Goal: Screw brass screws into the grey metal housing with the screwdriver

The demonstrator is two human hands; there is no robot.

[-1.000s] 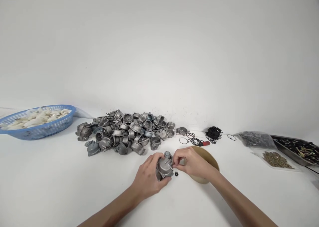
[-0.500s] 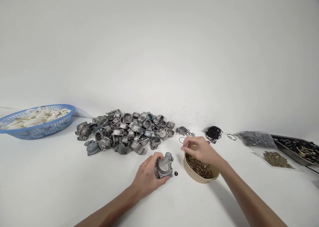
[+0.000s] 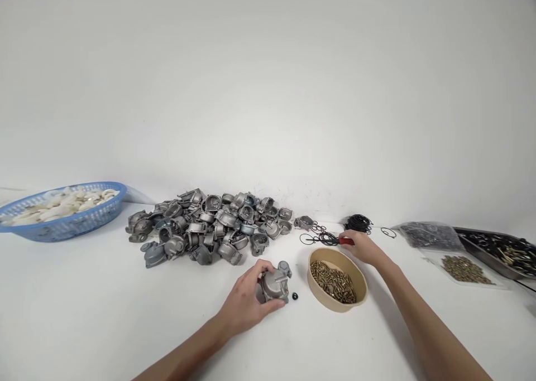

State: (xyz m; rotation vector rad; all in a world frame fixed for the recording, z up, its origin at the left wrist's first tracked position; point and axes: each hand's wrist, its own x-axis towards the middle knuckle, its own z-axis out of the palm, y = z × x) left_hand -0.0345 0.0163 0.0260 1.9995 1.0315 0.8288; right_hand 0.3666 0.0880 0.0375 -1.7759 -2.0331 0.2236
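Looks like a small-parts assembly workshop, bench-level. Plain white table [image 3: 84, 314] against a bare white wall [image 3: 268, 91], no home furnishings in view. Stock is sorted by type: a pile of grey cast metal housings [image 3: 213, 225], a blue basket [image 3: 62, 216] of white parts, loose black O-rings [image 3: 358, 223], a tan bowl [image 3: 337, 297] of small brass pieces, bags of hardware [image 3: 460, 266] and a metal tray [image 3: 502, 250] at the right. Bulk quantities of identical components point to batch assembly work.
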